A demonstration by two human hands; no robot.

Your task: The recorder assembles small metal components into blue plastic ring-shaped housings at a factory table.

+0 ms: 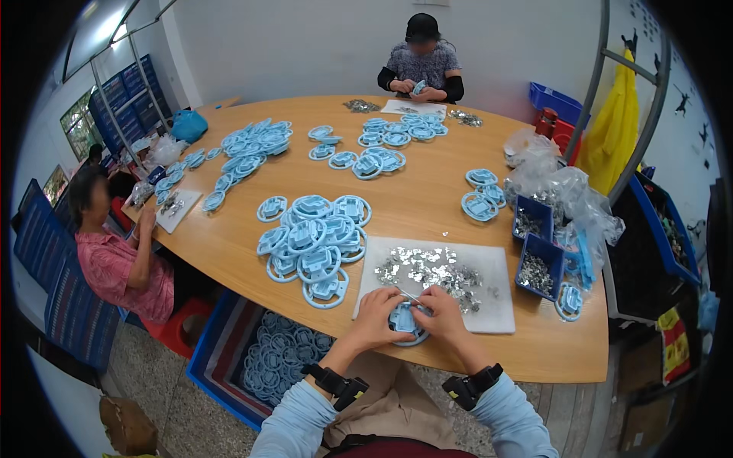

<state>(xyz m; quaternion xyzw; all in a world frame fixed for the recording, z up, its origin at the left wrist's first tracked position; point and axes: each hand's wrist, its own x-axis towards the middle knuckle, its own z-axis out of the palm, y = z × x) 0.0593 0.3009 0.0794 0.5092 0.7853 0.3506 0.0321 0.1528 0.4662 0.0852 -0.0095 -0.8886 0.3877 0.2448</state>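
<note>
At the table's near edge, a light blue plastic wheel-shaped part (402,319) is between my hands. My left hand (374,319) is closed on its left side, with the thumb resting on it. On the other side my right hand (444,314) has its fingers bent together over the part. A thin pale rod-like tool (409,295) runs from my right fingertips toward my left ones; its exact kind is unclear. Just beyond my hands lies a white board (495,267) scattered with small shiny metal pieces (427,265). My palms hide some of the part.
Left of the board is a pile of blue wheel parts (311,237). Two dark blue bins (538,267) of metal pieces stand right, beside plastic bags (553,183). A large blue crate (221,366) of parts sits below. Two people (122,259) work at the table's left and far sides.
</note>
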